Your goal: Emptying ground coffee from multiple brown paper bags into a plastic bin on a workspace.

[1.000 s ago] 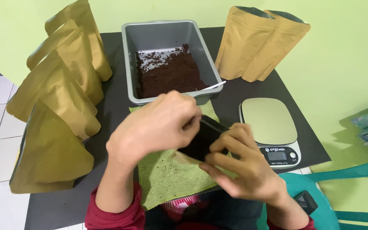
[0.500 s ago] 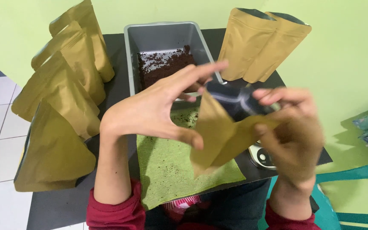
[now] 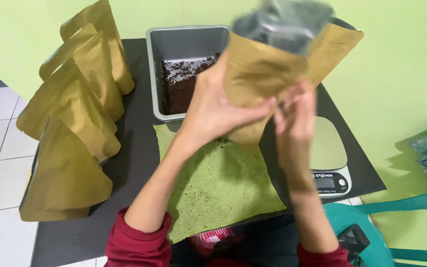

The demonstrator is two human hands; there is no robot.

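Overhead, both hands [image 3: 213, 111] [image 3: 295, 123] hold an open tan pouch [image 3: 268, 69].

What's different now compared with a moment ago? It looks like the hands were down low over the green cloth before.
Both hands rose from the green cloth. The left hand and right hand now hold a gold pouch lifted up, its mouth open at the top; a second ago they worked low on something dark, the pouch not yet up. The metal tray of dark powder, the scale and the standing pouches stayed put.
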